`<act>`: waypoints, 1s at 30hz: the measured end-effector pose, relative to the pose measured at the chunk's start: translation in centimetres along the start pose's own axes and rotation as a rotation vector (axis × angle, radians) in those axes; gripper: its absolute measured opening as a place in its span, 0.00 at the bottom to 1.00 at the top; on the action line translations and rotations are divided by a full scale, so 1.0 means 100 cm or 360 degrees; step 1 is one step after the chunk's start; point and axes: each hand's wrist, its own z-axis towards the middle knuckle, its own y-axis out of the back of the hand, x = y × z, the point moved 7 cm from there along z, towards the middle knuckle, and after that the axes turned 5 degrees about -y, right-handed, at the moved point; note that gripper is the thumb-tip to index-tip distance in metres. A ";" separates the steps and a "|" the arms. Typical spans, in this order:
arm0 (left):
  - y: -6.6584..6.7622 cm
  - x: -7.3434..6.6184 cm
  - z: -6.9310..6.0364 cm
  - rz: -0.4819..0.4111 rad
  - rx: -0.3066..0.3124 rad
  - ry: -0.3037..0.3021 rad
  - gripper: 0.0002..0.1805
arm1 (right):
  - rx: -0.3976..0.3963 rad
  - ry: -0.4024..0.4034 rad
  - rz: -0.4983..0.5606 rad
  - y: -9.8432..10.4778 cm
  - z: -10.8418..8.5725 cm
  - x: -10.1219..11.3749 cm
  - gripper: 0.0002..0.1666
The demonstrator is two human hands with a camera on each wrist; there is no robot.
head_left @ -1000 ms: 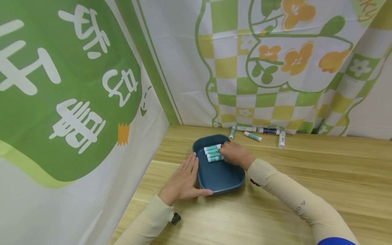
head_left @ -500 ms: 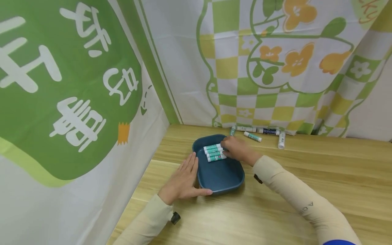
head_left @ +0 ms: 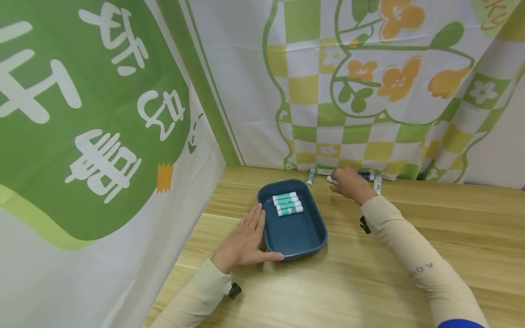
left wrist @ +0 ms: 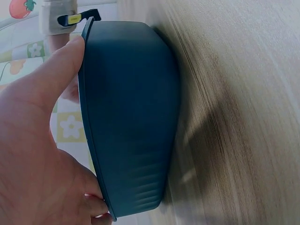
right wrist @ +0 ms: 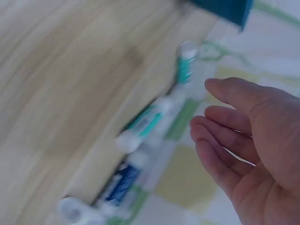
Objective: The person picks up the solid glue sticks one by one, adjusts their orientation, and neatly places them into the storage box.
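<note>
A blue tray (head_left: 296, 237) stands on the wooden table with several small white-and-green tubes (head_left: 289, 205), like lip balms, side by side in it. My left hand (head_left: 244, 241) rests against the tray's left side and near corner, fingers and thumb extended along the rim. My right hand (head_left: 350, 183) is right of the tray, over the loose tubes at the back. In the right wrist view its fingers are apart from the thumb with nothing between them. A green-labelled tube (right wrist: 145, 123) lies beside that hand; in the head view the hand partly covers it.
Along the curtain (head_left: 352, 136) lie another green tube (head_left: 311, 176), a white tube (head_left: 324, 171), a dark blue tube (head_left: 367, 176) and a white one (head_left: 378, 184) at the right. A printed cloth (head_left: 172, 218) hangs at the left.
My right hand has left the tubes in the tray and moved right and back to the loose tubes. My left hand and the tray have stayed put.
</note>
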 end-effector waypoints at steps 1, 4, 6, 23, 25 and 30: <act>-0.001 0.001 0.000 0.0006 0.0004 0.0002 0.74 | 0.0001 -0.0028 0.0010 -0.002 0.000 -0.007 0.11; -0.002 0.001 0.001 0.0000 0.0004 -0.0003 0.74 | 0.0011 -0.0139 0.0049 -0.009 -0.001 -0.024 0.10; -0.002 0.000 0.001 -0.0006 0.0003 -0.0006 0.74 | 0.0008 -0.0208 0.0090 -0.013 -0.003 -0.033 0.11; 0.000 -0.001 0.002 0.0026 -0.0004 -0.0014 0.74 | -0.0051 -0.0396 0.0158 -0.036 0.000 -0.066 0.10; 0.001 -0.001 0.002 0.0030 0.0000 -0.0013 0.74 | -0.0041 -0.0409 0.0170 -0.037 0.000 -0.066 0.13; 0.003 -0.002 0.000 0.0019 -0.0005 0.0000 0.75 | -0.0063 -0.0398 0.0210 -0.035 0.002 -0.063 0.14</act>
